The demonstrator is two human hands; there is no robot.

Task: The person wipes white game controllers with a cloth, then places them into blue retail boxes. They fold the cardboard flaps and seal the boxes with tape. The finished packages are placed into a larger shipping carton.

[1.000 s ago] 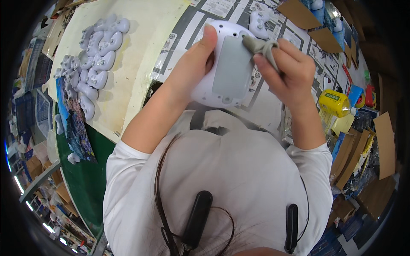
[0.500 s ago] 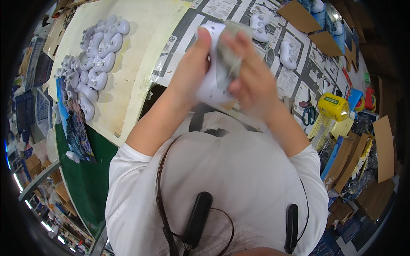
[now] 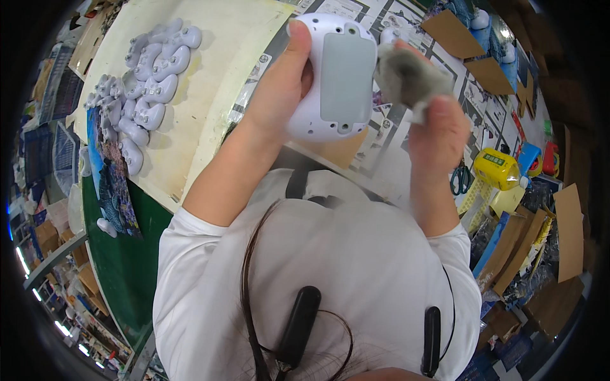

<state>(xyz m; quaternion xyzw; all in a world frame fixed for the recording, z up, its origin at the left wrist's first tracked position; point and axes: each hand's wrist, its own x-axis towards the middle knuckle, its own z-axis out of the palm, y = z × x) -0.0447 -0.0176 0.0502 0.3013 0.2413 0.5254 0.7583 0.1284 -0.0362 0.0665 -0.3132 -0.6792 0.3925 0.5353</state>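
My left hand [image 3: 279, 95] is closed around the left side of a white game controller [image 3: 348, 82], thumb along its edge. The controller's back faces up, showing a flat grey panel and several small screw holes around the rim. Just right of it, my right hand [image 3: 440, 133] grips a crumpled grey cloth [image 3: 413, 77] with a dark stain. Cloth and controller are close together; the right fingers are partly hidden behind the cloth. Past the controller's upper right, part of another white controller [image 3: 391, 35] shows on the printed sheets.
Several white controllers [image 3: 152, 79] lie grouped on the pale board [image 3: 216, 95] at left. To the right are dark-handled scissors [image 3: 461, 179], a yellow bottle [image 3: 497, 169] and cardboard pieces [image 3: 570, 232]. An open cardboard box [image 3: 457, 28] stands at the far right.
The cloth has come off the controller and moved right with my right hand. The controller has turned, so its grey-panelled back now faces up more fully.
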